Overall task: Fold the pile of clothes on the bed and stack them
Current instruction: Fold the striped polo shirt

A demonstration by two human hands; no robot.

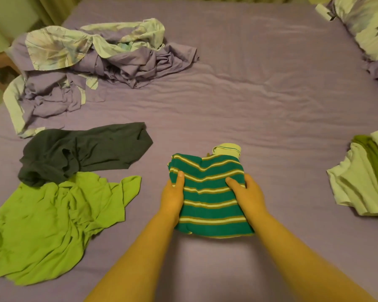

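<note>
Bed (238,88) fills the view, purple sheet, lightly wrinkled; curtain edge along the top left. Far left, near edge: lime green shirt (52,223) spread out crumpled. Just above it and touching its top edge, dark grey garment (83,151), unfolded. Further back on the left, heap of purple and floral bedding (92,62), bunched up. Centre near: striped shirt (207,192), teal with pale yellow stripes, folded into a compact rectangle lying on the sheet, pale collar poking out at its far end. Left hand (172,195) grips its left edge, thumb on top, fingers tucked underneath, out of view. Right hand (249,192) grips the right edge the same way, thumb laid across the stripes. Both forearms reach in from the bottom. Right edge: stack of folded clothes (362,177), pale fabric with an olive green piece on top, partly cut off by the frame. Top right corner: floral pillow (367,25).
</note>
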